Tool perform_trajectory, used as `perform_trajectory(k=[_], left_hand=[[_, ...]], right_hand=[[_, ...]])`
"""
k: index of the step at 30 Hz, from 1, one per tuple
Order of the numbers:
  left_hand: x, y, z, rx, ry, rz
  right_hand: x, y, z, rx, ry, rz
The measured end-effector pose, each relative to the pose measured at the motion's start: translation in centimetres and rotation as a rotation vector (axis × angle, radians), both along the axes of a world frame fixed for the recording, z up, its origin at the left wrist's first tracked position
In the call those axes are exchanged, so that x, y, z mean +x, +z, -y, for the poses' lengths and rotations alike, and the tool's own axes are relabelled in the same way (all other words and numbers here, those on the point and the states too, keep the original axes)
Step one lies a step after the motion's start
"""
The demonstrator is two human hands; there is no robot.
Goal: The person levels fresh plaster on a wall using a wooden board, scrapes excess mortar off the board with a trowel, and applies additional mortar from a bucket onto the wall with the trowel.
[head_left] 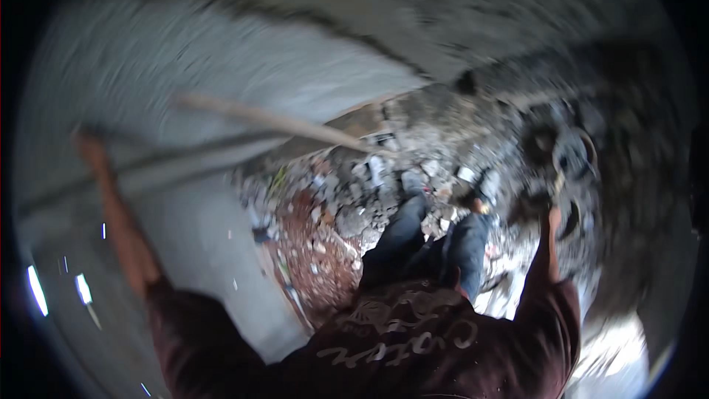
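My left hand (90, 146) is stretched out far to the left, at or close to the grey plastered wall (170, 52). Motion smears its fingers, and I cannot make out whether it touches the wall. On the right, my right hand (555, 216) is low and looks closed around a short pale piece like a handle (559, 183); blur hides what it belongs to. Just beyond that hand is a greyish bucket or round container (573, 154) with a curved rim or handle. A long wooden stick (288, 124) slants between the wall and the rubble.
Broken rubble (354, 218) covers the ground around my feet, with reddish soil (310, 251) to the left. A smooth grey surface (214, 229) lies beside it. Dark rough ground (628, 199) is at the right, and a ledge (546, 81) runs along the far side.
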State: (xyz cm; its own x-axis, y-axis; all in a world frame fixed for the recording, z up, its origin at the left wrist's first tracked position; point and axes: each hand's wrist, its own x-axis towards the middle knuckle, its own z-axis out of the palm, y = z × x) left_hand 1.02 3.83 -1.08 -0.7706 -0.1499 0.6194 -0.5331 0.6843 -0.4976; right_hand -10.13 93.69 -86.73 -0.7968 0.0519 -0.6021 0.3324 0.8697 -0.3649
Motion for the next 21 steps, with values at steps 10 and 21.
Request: perform_trajectory(k=[10, 21], left_hand=[[-1.3, -39.3, -23.5, 1.357, 0.178, -0.547], [-1.9, -45.9, -19.3, 1.215, -0.002, -0.527]], right_hand=[[6.8, 0.5, 7.5, -0.349, 0.056, -0.092], [12.4, 7.5, 1.7, -0.231, -0.419, 0.104]])
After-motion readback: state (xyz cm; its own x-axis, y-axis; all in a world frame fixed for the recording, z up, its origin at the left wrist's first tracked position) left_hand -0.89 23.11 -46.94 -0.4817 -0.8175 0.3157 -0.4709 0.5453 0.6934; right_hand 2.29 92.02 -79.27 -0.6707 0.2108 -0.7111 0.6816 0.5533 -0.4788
